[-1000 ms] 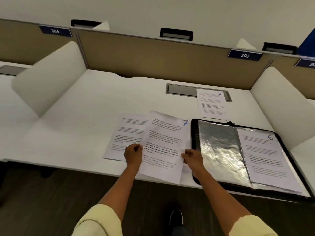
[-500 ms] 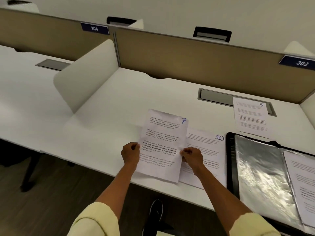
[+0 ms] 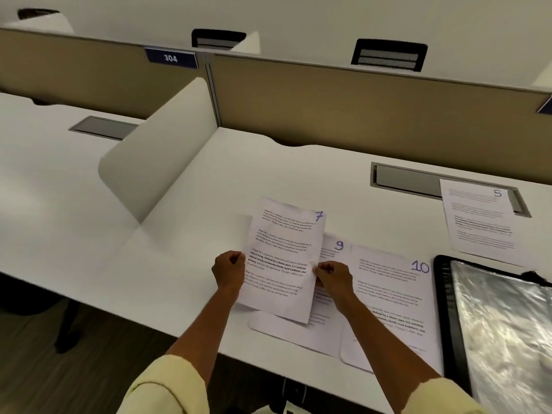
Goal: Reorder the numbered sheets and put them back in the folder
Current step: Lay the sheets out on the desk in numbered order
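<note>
White and long, the bench [image 3: 185, 210] runs beneath a tan partition [image 3: 358, 115] that carries a blue plate reading 304 [image 3: 171, 58]; a white curved divider [image 3: 161, 156] stands on its left part, with a grey hatch [image 3: 103, 127] beyond it. Near the front edge the left hand [image 3: 228, 271] pinches the left margin of sheet 7 [image 3: 283, 258], fingers curled round the paper. The right hand [image 3: 334, 277] grips the same sheet at its right margin, so the page is held tilted just above the bench. Under it lies sheet 9 [image 3: 331, 249], mostly covered, and overlapping that on the right lies sheet 10 [image 3: 391, 297], both flat by the front edge. Farther back, sheet 5 [image 3: 478, 219] rests partly over a second grey hatch [image 3: 409, 182]. At the right edge the black folder [image 3: 448, 309] lies open, its shiny plastic sleeve [image 3: 504, 333] facing up. Pale yellow sleeves [image 3: 170, 383] cover both forearms.
</note>
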{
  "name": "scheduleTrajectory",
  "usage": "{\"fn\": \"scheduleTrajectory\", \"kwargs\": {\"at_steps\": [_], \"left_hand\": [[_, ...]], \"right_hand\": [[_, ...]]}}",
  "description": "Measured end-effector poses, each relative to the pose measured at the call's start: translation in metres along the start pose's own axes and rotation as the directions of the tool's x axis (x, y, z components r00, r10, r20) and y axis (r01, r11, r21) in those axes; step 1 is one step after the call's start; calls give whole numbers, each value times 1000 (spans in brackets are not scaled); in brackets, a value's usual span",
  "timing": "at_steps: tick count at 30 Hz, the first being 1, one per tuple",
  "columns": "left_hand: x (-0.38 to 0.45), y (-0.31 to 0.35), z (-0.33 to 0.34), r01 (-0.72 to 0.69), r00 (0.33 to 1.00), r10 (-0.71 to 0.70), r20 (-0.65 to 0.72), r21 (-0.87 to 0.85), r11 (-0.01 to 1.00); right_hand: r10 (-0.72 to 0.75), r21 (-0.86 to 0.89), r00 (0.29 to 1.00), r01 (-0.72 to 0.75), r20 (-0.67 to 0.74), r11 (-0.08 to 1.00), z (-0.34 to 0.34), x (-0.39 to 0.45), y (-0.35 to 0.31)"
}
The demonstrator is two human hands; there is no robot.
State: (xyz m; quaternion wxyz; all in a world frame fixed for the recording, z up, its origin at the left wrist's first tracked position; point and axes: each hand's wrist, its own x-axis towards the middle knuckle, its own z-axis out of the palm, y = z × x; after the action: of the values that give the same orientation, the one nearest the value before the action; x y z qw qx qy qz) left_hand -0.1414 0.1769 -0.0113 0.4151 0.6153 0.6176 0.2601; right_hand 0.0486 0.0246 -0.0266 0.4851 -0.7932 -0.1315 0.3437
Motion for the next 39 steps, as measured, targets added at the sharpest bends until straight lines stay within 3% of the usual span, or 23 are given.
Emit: {"fn": "scheduleTrajectory", "kwargs": {"at_steps": [16,28,39], "left_hand": [[88,-27,-67,-18,998,20,62,-45,999],[167,-85,-157,-47,994,40,102,65,997],[199,-117,-205,-158,986,140,88,240,958]], "right_hand": [[16,82,995,-9,-96,997,98,1,-33],[23,69,994,-16,-107,997,225,-26,-53],[2,-40,998,-5,-71,999,288,-34,-59]]}}
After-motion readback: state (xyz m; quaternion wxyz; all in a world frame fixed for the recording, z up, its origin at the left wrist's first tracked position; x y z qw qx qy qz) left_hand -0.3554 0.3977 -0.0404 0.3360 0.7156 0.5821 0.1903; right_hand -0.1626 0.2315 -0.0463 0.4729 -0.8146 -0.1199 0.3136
